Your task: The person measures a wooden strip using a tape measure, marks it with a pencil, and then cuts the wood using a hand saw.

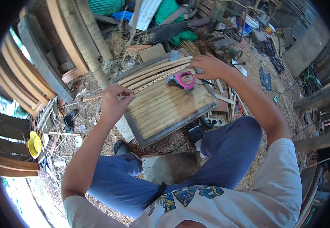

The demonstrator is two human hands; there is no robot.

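A thin, pale wooden strip with a row of dark holes [155, 81] slants over a slatted wooden work table [168, 110]. My left hand [115, 102] is closed, thumb and fingers pinching the strip toward its near left end, a bit of which sticks out past the hand. At the strip's far right end, my right hand [210, 67] curls its fingers round it; the exact grip is partly hidden. Right below those fingers a pink and grey tape measure [184, 80] lies on the table. Behind the holed strip, several plain wooden strips [153, 71] lie along the table's far side.
Bamboo poles and curved boards [68, 36] lean at the left. A yellow hard-hat-like bowl [34, 144] sits by the slatted wall. A low wooden board [170, 167] lies between my legs. Wood scraps and straw cover the ground. A bench vise [229, 49] stands beyond my right hand.
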